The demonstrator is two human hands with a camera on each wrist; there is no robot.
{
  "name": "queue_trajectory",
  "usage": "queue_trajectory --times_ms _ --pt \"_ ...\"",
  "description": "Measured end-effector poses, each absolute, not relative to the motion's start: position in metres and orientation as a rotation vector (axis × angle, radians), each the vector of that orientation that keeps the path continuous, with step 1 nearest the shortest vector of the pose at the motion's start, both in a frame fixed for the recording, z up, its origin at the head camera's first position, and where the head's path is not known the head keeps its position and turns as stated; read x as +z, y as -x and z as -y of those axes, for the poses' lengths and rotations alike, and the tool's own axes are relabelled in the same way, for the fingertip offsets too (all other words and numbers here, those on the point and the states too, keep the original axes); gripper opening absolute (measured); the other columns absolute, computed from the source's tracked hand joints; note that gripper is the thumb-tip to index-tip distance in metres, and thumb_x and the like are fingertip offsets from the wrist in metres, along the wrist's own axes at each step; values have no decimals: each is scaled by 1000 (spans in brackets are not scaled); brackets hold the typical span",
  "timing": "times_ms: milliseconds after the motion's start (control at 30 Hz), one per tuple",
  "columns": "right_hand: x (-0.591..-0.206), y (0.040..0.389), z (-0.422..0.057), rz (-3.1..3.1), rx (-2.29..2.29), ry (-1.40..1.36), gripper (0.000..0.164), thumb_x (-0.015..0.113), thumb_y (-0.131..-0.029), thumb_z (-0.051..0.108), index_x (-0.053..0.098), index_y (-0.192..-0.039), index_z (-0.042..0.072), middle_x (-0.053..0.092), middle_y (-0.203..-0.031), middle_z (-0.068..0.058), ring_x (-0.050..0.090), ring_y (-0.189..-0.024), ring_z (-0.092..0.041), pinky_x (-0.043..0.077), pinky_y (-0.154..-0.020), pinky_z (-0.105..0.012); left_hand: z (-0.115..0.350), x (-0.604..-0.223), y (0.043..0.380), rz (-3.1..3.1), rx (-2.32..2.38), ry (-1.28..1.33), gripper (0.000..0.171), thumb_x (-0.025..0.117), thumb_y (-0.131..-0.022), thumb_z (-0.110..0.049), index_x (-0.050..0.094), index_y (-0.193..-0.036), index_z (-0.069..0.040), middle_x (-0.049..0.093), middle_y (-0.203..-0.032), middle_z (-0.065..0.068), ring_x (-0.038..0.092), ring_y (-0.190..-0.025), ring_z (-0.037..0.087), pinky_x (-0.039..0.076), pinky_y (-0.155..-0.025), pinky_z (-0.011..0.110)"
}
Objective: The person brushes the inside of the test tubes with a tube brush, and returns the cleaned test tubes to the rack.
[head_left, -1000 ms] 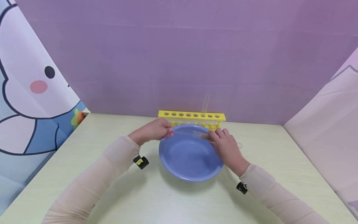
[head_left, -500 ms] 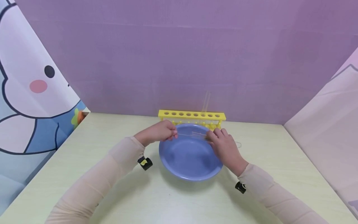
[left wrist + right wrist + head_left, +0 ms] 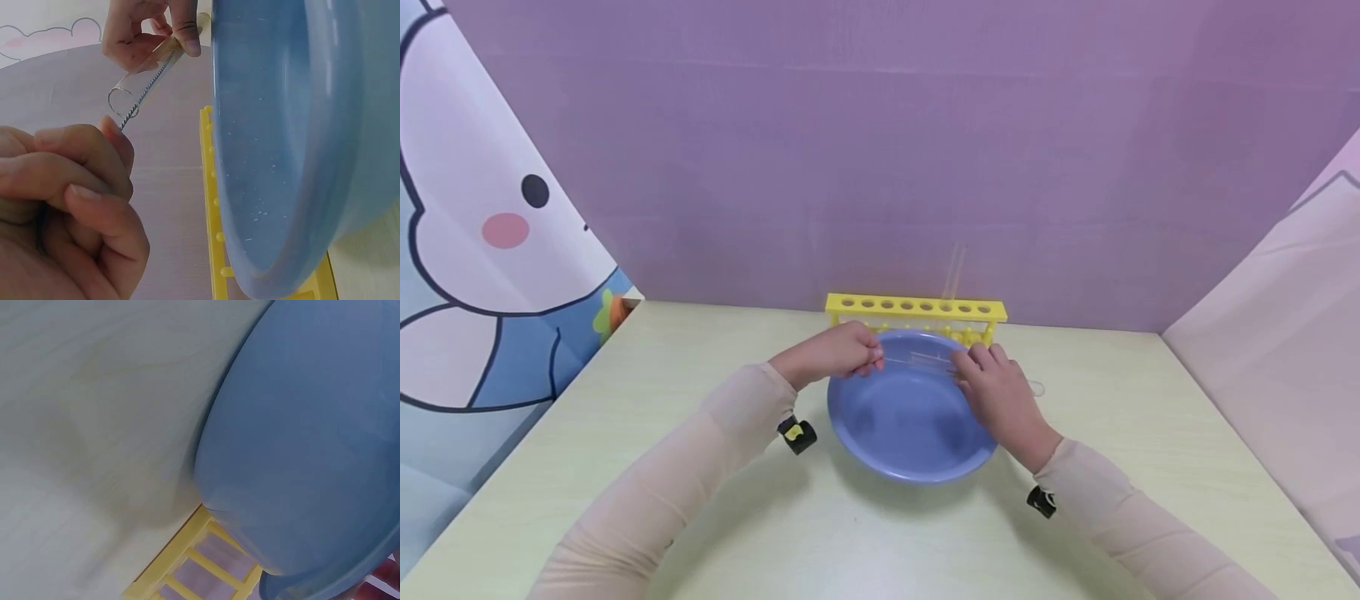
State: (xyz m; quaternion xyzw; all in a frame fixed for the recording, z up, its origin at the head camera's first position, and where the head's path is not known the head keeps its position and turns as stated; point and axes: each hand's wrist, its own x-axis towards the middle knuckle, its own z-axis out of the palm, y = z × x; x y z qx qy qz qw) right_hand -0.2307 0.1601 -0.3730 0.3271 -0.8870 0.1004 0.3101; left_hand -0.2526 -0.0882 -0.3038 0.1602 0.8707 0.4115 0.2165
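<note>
My left hand [image 3: 842,350] pinches the twisted wire handle of a test tube brush [image 3: 147,91], its fingers curled in the left wrist view. The wire runs into the open mouth of a clear glass test tube [image 3: 139,82]. My right hand [image 3: 1000,402] grips that tube near its far part, over the right side of the basin. The bristles are mostly hidden by the right fingers. Below both hands stands a blue basin [image 3: 917,425], with droplets on its inner wall. Only a few right fingertips [image 3: 389,572] show in the right wrist view, behind the basin rim.
Behind the basin stands a yellow test tube rack [image 3: 917,307] with a row of holes. Another clear test tube [image 3: 953,275] stands upright in it, towards the right. The pale tabletop [image 3: 722,500] spreads around, with a purple backdrop [image 3: 880,150] behind.
My left hand has moved right, towards the right hand, so less wire shows outside the tube. The right hand and tube have shifted slightly left.
</note>
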Motion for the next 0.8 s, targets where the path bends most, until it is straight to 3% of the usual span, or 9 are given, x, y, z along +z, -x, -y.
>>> queue_trajectory --times_ms 800 --pt "-369 228 -153 2313 229 -871 37 78 -75 7 56 -105 9 49 -84 -6 42 -72 -24 36 -48 -29 79 -305 252 -2426 1135 -433 31 44 -97 -8 61 -72 -3 43 -51 0 28 -43 9 28 -45 22"
